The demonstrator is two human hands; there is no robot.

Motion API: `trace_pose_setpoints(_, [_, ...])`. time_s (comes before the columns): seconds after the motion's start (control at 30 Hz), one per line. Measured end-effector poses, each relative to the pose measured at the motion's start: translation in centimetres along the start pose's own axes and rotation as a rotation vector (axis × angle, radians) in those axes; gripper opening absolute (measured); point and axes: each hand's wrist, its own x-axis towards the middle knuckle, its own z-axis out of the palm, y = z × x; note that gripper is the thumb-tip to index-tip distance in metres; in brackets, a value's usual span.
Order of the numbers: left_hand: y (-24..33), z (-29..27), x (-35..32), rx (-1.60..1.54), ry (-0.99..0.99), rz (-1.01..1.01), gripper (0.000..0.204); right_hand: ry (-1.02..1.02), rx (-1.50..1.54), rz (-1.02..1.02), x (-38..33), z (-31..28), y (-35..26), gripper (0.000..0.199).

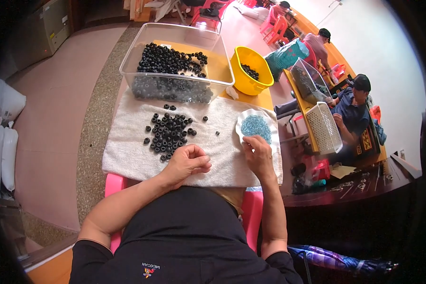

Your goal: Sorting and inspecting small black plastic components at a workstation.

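My left hand (188, 163) is over the near part of a white towel (123, 142), its thumb and fingers pressed together; anything between them is too small to make out. Just beyond it lies a loose pile of black, round, bead-like pieces (168, 135), several showing a hole. My right hand (259, 158) is at the near rim of a white wavy-edged dish (242, 119), fingertips pinched together. Whatever they hold is hidden. Small, clear blue bits (255, 127) fill the dish. A single black piece (205, 119) and a tiny dark piece (217, 133) lie between pile and dish.
Behind the towel stands a large clear plastic bin (217, 78) with many black pieces. A yellow tub (253, 86) with more sits beside it. Two people work at tables on the right, near a white basket (324, 128). A folded umbrella (336, 259) lies lower right.
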Motion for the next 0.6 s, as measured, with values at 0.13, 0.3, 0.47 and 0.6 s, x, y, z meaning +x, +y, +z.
trace_pose_setpoints(0.13, [0.1,0.1,0.0,0.003,0.003,0.0,0.014,-0.039,0.167,-0.02,0.2,0.2,-2.0,0.015])
trace_pose_setpoints(0.3, [0.2,0.2,-0.1,-0.032,-0.014,-0.01,0.019,-0.174,0.381,-0.002,-0.5,0.9,-6.8,0.018])
trace_pose_setpoints(0.47, [0.1,0.0,-0.1,0.013,-0.072,-0.007,0.02,-0.241,0.501,0.003,-0.8,2.1,-7.6,0.016])
trace_pose_setpoints(0.6, [-0.6,-0.6,0.2,0.008,-0.079,0.015,0.018,-0.281,0.498,-0.012,-0.9,2.1,-7.5,0.02])
